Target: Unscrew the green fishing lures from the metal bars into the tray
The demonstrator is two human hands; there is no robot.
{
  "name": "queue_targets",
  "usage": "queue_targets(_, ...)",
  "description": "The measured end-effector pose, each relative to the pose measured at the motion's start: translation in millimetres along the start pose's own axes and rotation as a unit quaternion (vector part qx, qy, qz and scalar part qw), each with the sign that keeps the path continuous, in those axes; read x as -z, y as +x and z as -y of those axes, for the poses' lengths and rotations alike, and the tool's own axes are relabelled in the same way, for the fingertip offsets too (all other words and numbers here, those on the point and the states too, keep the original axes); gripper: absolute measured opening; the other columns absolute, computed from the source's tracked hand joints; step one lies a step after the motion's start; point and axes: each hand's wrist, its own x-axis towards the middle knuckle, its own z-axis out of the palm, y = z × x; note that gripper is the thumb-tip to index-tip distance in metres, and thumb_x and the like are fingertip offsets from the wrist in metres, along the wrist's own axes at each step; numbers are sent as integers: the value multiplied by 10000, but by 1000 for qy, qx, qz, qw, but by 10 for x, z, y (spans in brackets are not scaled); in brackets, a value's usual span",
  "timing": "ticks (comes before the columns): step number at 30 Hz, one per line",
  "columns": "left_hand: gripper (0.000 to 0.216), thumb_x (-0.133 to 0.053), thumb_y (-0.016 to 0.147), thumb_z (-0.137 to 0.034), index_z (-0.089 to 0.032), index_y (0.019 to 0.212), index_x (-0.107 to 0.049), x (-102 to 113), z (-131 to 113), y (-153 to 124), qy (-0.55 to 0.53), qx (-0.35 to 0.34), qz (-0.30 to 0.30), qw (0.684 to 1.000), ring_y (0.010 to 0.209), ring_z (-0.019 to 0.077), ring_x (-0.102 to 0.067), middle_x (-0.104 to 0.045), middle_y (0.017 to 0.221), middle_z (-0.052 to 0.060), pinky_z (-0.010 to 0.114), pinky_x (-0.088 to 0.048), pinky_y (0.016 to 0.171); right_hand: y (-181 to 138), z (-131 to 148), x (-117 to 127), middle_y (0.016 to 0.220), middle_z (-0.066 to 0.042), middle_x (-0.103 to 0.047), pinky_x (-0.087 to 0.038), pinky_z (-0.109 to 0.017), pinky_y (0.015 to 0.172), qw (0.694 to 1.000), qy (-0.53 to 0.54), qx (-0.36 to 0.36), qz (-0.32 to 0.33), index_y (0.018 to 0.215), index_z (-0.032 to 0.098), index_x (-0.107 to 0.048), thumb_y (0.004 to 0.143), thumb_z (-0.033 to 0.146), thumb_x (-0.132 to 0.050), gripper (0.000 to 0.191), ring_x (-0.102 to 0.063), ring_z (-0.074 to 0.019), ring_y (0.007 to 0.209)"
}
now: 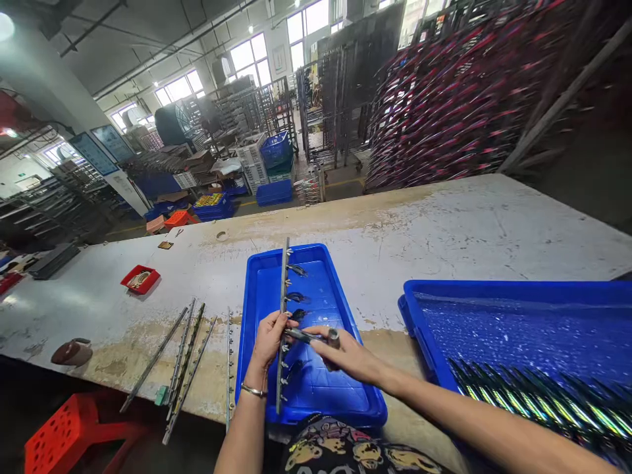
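Observation:
My left hand [269, 339] is closed around a long metal strip [284, 289] with clips, held lengthwise over a blue tray [326, 395]. Several small dark fish-shaped lures [297, 270] hang from its clips. My right hand [345, 355] is closed on a slim metal tool [313, 336] whose tip meets the strip near a lure. A bracelet sits on my left wrist.
Several bare metal strips [185, 359] lie on the worn table left of the tray. A larger blue bin [518, 329] with shiny lures stands at right. A small red tray [140, 279], a tape roll [72, 351] and a red stool [64, 434] are at left. Racks fill the background.

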Motion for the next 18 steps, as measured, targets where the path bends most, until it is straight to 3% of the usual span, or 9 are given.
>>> queue_targets(1,529,-738,809,-593,-101,1001,-704,8,5,-21,-13,-7,-10,1000,605,150,-686,-777,866,126,234,-529,555,-13,-33,-31,590,35,-565,-333,-172,416,988,127,-85,-18,1034,176,-654,911,485,-625,333,-487,-92,465)
queue_targets(2,525,-740,812,-586,-105,1018,-699,16,7,-42,-27,-18,-17,999,662,171,-714,-779,890,131,244,-551,583,-21,-63,-61,544,51,-523,-273,-150,365,953,249,-169,-30,950,164,-628,943,493,-586,331,-431,-67,402)
queue_targets(5,516,-723,838,-574,-118,1078,-686,24,7,-97,-49,-52,-24,997,848,237,-758,-781,960,146,289,-594,694,-23,-103,-140,484,70,-484,-192,-104,312,790,517,-328,-20,886,146,-574,1031,429,-473,334,-411,-35,341)
queue_targets(8,490,-694,873,-554,-124,1108,-685,12,29,-132,-35,-84,-19,996,876,251,-764,-784,995,148,343,-602,797,-5,-95,-212,487,80,-495,-221,-85,324,667,660,-346,-1,1083,111,-571,1061,416,-435,334,-532,-51,400)
queue_targets(10,472,-683,889,-538,-128,1124,-685,14,71,-149,-24,-101,-14,995,887,258,-764,-784,1014,147,377,-599,846,11,-103,-257,492,85,-500,-222,-89,333,634,695,-340,5,1156,102,-554,1061,411,-444,342,-545,-54,412)
queue_targets(12,465,-673,899,-527,-132,1144,-682,31,121,-165,-15,-112,-6,994,914,268,-761,-782,1038,149,395,-595,869,29,-124,-288,493,93,-489,-219,-88,344,643,692,-329,7,1166,107,-551,1065,381,-441,312,-528,-46,410)
queue_targets(14,472,-666,903,-530,-133,1156,-680,57,153,-179,-6,-117,1,993,926,273,-758,-781,1046,152,402,-593,877,38,-139,-296,496,96,-468,-210,-87,349,702,639,-313,14,1124,118,-569,1054,377,-463,289,-488,-37,402)
queue_targets(16,476,-669,901,-531,-130,1159,-678,75,144,-189,4,-113,13,994,918,269,-758,-783,1038,153,401,-590,881,24,-128,-274,507,90,-451,-217,-108,354,818,512,-263,19,1068,137,-597,1013,423,-527,299,-442,-45,399)
queue_targets(18,479,-675,897,-531,-128,1156,-676,76,95,-187,5,-99,27,995,882,259,-761,-786,1017,150,393,-595,862,-16,-93,-226,559,62,-495,-307,-154,400,950,279,-138,10,1107,161,-629,956,462,-595,338,-468,-77,451)
